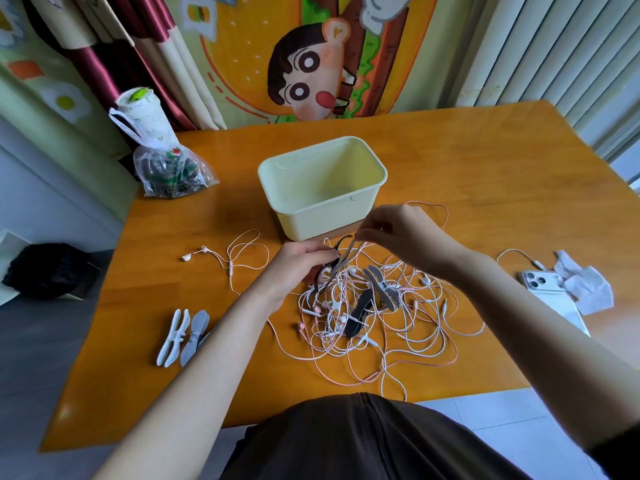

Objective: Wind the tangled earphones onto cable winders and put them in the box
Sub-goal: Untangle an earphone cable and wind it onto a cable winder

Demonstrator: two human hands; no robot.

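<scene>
**Step: first wind just starting, box has nothing in it**

- Lower left of frame: two spare winders (183,336), white and grey, lie side by side on the table (485,174), untouched
- Left of centre: one loose earphone (221,258) lies apart from the main pile
- Centre: left hand (298,263) has its fingers curled round a black winder (329,271), held just above the pile
- Behind the hands, mid frame: cream box (322,216) is open and I see no wound set inside
- Right hand (398,233) pinches a cable strand (350,244) between thumb and fingertips, right over the winder. Can't tell if any turn is on yet
- Below and right of the hands: tangle (374,327) of white and pink cables, with a grey winder (381,287) and another black one (358,317) buried in it
- Right edge: phone (543,282), not part of the task

My read: this is early, still freeing and anchoring one end. Next move needs that strand pulled clear of the knot, then seated in the winder slot, with slack fed steadily. The risk is dragging the whole pile along
</scene>
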